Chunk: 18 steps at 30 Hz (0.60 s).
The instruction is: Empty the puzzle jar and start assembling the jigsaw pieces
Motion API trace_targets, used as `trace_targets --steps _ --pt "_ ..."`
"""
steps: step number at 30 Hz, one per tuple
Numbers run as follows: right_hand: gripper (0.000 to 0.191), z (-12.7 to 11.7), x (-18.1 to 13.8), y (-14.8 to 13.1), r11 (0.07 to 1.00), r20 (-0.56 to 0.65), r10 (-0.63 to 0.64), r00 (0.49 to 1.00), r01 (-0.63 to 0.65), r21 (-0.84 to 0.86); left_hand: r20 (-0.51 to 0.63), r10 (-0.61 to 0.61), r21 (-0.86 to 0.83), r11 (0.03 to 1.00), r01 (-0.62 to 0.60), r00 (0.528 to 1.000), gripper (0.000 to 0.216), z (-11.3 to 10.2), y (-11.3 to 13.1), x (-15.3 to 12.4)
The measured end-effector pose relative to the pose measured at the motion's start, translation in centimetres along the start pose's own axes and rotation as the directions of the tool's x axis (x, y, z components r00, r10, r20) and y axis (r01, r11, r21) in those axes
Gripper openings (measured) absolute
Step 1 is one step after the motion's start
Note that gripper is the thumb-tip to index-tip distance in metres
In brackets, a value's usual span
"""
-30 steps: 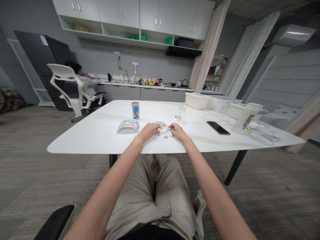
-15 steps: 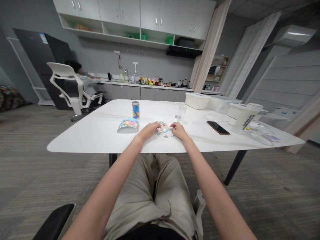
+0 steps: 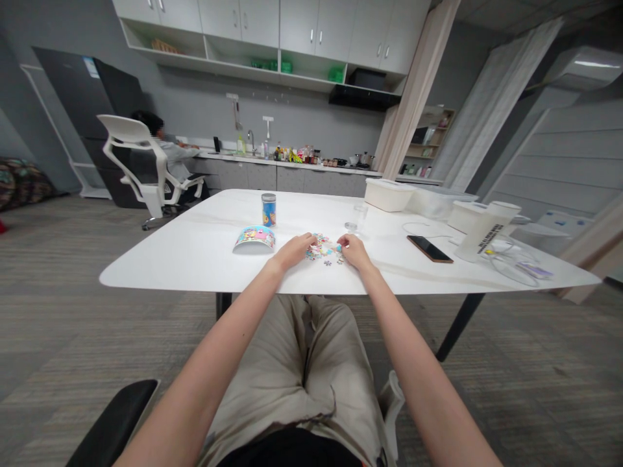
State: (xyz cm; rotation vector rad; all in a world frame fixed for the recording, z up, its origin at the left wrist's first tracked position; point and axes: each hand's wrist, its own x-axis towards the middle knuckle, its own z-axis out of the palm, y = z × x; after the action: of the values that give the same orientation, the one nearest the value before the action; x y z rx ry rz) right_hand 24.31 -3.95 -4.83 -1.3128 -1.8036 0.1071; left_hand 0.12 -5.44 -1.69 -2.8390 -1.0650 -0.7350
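Observation:
A small heap of colourful jigsaw pieces (image 3: 325, 249) lies on the white table (image 3: 204, 253) in front of me. My left hand (image 3: 296, 250) rests at the heap's left edge, fingers curled onto the pieces. My right hand (image 3: 354, 250) sits at the heap's right edge with thumb and fingers pinched together on a piece. What exactly each fingertip grips is too small to make out. A curved picture sheet (image 3: 254, 239) lies left of my left hand, and a blue printed tin (image 3: 268, 209) stands behind it.
A dark phone (image 3: 429, 248) lies right of my hands, with white tubs (image 3: 387, 194), a tall white container (image 3: 481, 231) and cables farther right. A small glass jar (image 3: 350, 227) stands behind the heap. A person sits in a white chair (image 3: 139, 162) at the far kitchen counter.
Both hands stayed at the heap. My right hand edged left and closed into a pinch on the pieces. The view shifted slightly rightward.

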Motion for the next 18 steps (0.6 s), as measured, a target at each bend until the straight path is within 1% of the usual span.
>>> trace_targets --steps 5,10,13,16,18 --pt "0.029 -0.11 -0.03 0.53 1.000 -0.014 0.018 1.000 -0.018 -0.009 -0.045 -0.041 0.018 0.999 0.042 0.998 0.033 -0.13 0.37 0.03" --pt "0.027 -0.25 -0.17 0.85 0.999 -0.006 0.051 0.999 -0.051 0.012 -0.134 -0.176 -0.017 0.984 0.175 0.975 0.031 -0.67 0.77 0.02" --pt "0.026 -0.37 -0.24 0.80 0.998 0.002 0.068 0.998 -0.068 0.015 -0.170 -0.227 -0.038 0.974 0.224 0.959 0.030 -0.73 0.65 0.12" --pt "0.025 -0.49 -0.29 0.73 0.998 0.015 0.065 0.998 -0.065 0.012 -0.190 -0.270 -0.077 0.963 0.259 0.944 0.030 -0.67 0.59 0.22" --pt "0.024 -0.54 -0.31 0.72 0.998 0.017 0.066 0.998 -0.066 0.008 -0.181 -0.306 -0.148 0.948 0.282 0.935 0.029 -0.66 0.68 0.27"
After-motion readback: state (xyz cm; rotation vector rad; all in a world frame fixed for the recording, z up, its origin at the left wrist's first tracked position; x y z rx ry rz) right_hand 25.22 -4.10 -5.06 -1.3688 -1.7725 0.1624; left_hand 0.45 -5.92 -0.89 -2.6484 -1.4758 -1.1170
